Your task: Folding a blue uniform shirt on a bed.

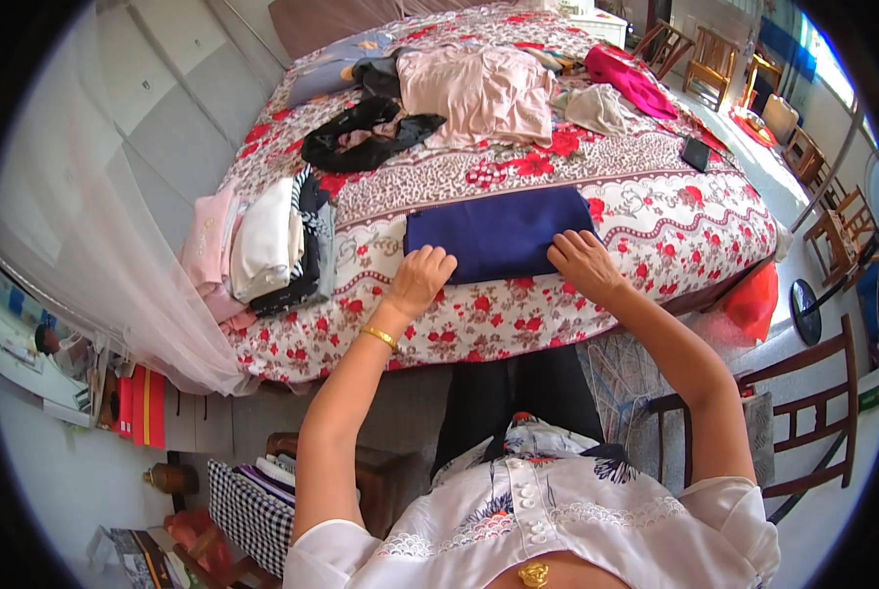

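Note:
A navy blue garment [502,232] lies before me on the bed, folded into a flat, wide rectangle. My left hand [423,278] has its fingers curled over the near left corner, and a gold bangle circles that wrist. At the near right edge of the same garment, my right hand [585,263] grips the cloth with its fingers on top. Both thumbs are mostly hidden. Left of the navy garment stand stacks of folded clothes, among them a pink stack [211,239], a white one [262,250] and a black one [301,269].
Farther back on the floral bedspread [476,316] lie a pale pink shirt [476,96], a black garment [369,136], a beige cloth [595,108], a magenta garment [627,81] and a black phone [695,154]. Mosquito netting [115,258] hangs at left. A wooden chair [815,420] stands at right.

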{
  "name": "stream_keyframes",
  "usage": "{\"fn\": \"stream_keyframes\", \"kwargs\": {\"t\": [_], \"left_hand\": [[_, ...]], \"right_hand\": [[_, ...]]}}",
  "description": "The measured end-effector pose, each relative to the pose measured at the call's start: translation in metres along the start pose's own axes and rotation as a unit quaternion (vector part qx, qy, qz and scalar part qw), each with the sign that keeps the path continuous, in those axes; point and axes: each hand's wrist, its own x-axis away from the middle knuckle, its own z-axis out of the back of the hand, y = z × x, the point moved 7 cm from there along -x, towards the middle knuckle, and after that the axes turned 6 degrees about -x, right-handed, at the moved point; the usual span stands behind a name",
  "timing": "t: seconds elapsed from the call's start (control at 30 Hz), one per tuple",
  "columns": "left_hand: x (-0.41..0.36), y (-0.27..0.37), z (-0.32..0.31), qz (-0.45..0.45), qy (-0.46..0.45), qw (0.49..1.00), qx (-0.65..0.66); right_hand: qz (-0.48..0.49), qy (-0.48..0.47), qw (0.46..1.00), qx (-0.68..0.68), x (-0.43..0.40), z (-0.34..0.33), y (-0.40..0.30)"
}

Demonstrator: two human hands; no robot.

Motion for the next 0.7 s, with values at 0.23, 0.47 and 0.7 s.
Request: {"fn": "stream_keyframes", "kwargs": {"t": [0.23, 0.47, 0.7], "left_hand": [[0.057, -0.041, 0.03, 0.221, 0.135, 0.954, 0.15], [0.103, -0.075, -0.035, 0.58, -0.03, 0.716, 0.387], [0.085, -0.067, -0.043, 0.526, -0.102, 0.767, 0.354]], "right_hand": [[-0.289, 0.22, 0.918, -0.158, 0.068, 0.036, 0.052], [-0.519, 0.126, 0.692, -0.487, 0.091, -0.019, 0.078], [-0.567, 0.078, 0.647, -0.504, 0.078, -0.039, 0.067]]}}
